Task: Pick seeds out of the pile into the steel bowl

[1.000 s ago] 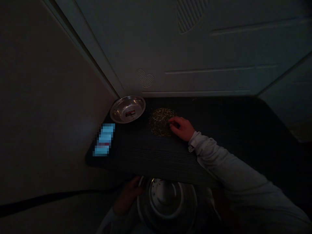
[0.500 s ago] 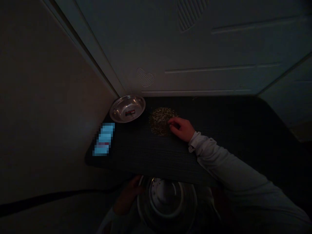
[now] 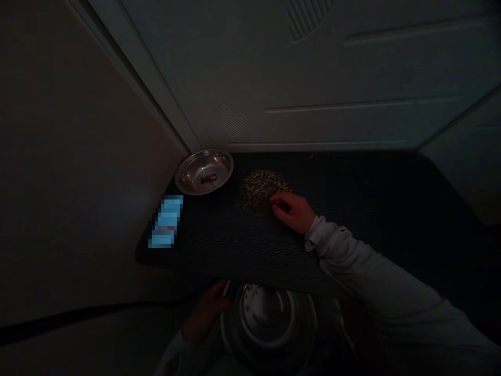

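While the room is dim, with 12 o'clock taken as the table's far edge, the seeds (image 3: 256, 194) lie on the dark table (image 3: 223, 248) just off the right hand (image 3: 295, 213), at its 10 o'clock. Its fingertips reach the near right rim of the heap, at about 4 o'clock. The fingers are curled, thumb and forefinger close together (whether a seed sits between them, I cannot tell). The heap is a flat, roughly round spread, so its long axis is hard to tell; pale specks crowd its 12 o'clock part, and a darker patch lies toward the fingers. The right hand itself points to 10 o'clock, the sleeve (image 3: 360, 261) running back to 4 o'clock.

Below the table edge, at the heap's 6 o'clock, is a metal basin (image 3: 268, 340). The left hand (image 3: 205, 313) grips its rim at 10 o'clock, well apart from the seeds.

Near the heap, at 10 o'clock, stands a shiny dish (image 3: 207, 164) with a dark label inside. From the dish, toward 7 o'clock, lies a lit phone (image 3: 166, 222), its screen blurred, its long axis running from 1 to 7 o'clock.
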`<control>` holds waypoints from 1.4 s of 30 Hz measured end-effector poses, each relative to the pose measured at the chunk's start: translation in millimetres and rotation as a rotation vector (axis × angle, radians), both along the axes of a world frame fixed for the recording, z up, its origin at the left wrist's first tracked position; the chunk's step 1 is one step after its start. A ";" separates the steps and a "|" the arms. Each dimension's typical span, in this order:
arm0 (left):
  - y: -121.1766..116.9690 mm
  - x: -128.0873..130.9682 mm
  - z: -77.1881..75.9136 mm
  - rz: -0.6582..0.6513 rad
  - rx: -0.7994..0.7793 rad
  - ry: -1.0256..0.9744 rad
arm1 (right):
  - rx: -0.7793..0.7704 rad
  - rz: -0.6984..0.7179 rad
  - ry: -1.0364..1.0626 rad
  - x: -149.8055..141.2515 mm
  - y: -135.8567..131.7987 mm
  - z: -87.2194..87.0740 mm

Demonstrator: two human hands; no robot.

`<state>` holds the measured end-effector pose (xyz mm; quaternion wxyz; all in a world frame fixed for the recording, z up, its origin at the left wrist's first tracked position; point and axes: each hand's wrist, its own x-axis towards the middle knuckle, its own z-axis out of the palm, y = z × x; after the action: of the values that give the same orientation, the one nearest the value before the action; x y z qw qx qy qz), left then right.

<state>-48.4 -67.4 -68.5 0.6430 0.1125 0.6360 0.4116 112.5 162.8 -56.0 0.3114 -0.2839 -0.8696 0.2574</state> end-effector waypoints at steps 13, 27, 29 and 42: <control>0.9 -4.0 -5.5 -0.033 -0.047 0.064 | -0.038 -0.113 -0.004 16.4 -0.7 0.6; 3.7 -3.4 -10.7 0.008 -0.139 0.068 | -0.112 -0.241 0.009 46.7 -4.9 -5.8; 3.6 -4.3 -13.1 0.008 -0.135 0.062 | -0.115 -0.239 0.000 45.6 -4.4 -5.3; 1.7 -4.5 -17.2 -0.020 -0.112 0.060 | -0.136 -0.178 -0.050 44.3 -5.3 -2.9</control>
<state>-52.9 -65.6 -85.7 0.6329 0.0947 0.6760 0.3654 156.8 157.5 -58.9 0.2912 -0.3869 -0.8289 0.2801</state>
